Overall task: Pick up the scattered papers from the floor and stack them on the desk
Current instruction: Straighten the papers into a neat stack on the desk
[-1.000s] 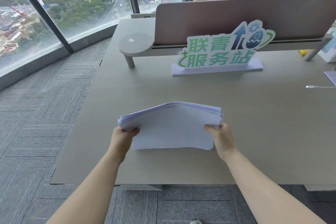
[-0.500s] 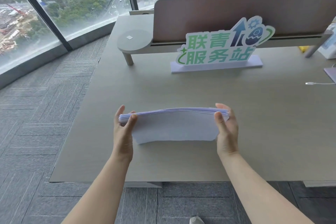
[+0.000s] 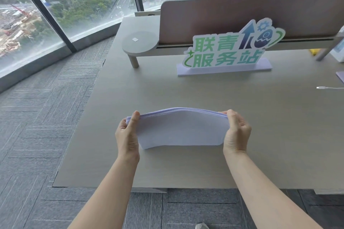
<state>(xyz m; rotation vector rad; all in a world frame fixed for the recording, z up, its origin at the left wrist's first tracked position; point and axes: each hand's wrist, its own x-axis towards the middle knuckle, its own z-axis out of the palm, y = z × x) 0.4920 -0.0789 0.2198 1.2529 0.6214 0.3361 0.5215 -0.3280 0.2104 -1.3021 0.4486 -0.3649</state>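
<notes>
Papers (image 3: pixel 178 128) stand on edge, bowed, near the front edge of the surface (image 3: pixel 279 135). Left hand (image 3: pixel 127 135) and right hand (image 3: pixel 236 134) grip opposite ends, fingers curled, evidently to square the stack.

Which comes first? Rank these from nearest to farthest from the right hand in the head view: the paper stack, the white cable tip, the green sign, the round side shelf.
1. Paper stack: gripped at its right end by the right hand.
2. White cable tip: on the desk, to the right and beyond.
3. Green sign: standing straight ahead, by the divider.
4. Round side shelf: far left corner.
</notes>
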